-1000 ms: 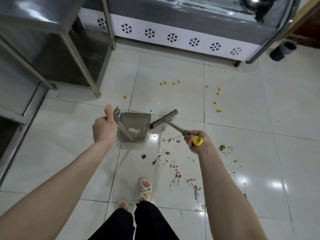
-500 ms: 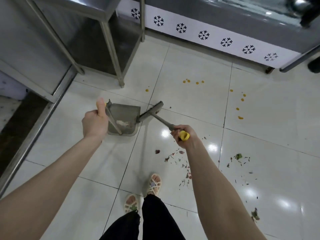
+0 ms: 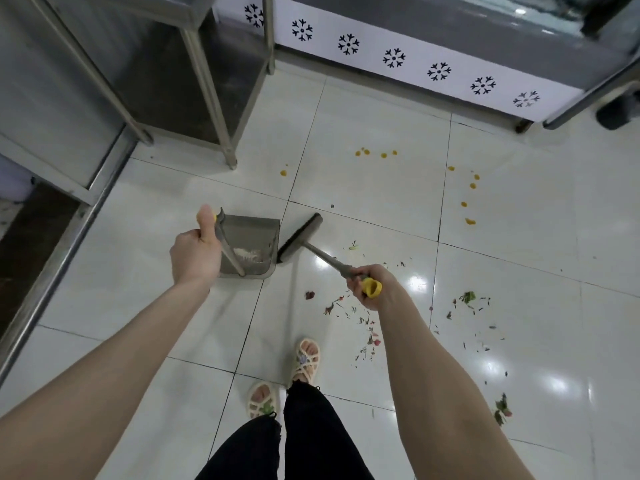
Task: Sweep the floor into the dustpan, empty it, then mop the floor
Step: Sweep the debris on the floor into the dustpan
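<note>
Head view: left grip (image 3: 195, 252) clasps the dustpan handle (image 3: 230, 250), right grip (image 3: 373, 289) clasps the broom (image 3: 300, 237).

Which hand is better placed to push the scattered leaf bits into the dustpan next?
The right hand. It grips the broom handle, and the leaf bits lie close by it; the left hand is busy holding the dustpan handle.

This is looking like a commercial kitchen or food shop: a stainless-steel work table (image 3: 162, 84) is standing beyond the left hand (image 3: 195, 256), a display freezer (image 3: 415, 60) (snowflake-printed front) is stretching well beyond the right hand (image 3: 372, 289), and vegetable scraps (image 3: 467, 296) are lying on glossy white floor tiles (image 3: 363, 188) right of that hand.
</note>
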Demonstrator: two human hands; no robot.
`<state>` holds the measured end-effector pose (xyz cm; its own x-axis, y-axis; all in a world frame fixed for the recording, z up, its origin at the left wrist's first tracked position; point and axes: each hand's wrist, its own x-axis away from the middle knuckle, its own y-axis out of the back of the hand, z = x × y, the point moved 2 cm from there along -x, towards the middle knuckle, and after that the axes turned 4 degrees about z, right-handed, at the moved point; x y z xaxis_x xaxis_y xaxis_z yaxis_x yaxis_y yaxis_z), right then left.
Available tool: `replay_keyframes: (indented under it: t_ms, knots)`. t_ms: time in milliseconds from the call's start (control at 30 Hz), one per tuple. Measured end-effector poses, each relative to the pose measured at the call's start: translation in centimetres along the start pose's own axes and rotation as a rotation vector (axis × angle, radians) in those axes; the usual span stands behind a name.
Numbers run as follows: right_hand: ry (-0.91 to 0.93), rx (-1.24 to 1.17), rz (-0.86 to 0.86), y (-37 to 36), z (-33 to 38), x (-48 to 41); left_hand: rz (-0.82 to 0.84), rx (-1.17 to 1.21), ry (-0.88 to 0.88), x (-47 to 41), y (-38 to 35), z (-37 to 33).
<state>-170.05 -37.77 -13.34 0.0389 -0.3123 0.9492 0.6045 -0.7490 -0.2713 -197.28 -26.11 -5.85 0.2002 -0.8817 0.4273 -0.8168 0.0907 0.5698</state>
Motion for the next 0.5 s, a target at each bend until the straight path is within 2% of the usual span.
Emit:
replay_keyframes:
  t_ms: [367, 500]
  knots:
    - [0.066, -0.024, -0.165, 9.8, -6.2, 6.2, 0.133, 0.054, -0.063, 5.0, -2.1, 1.2]
    - [0.163, -0.202, -0.159, 11.7, -8.9, 7.7, 0.17, 0.018, -0.124, 7.3, -2.2, 2.0]
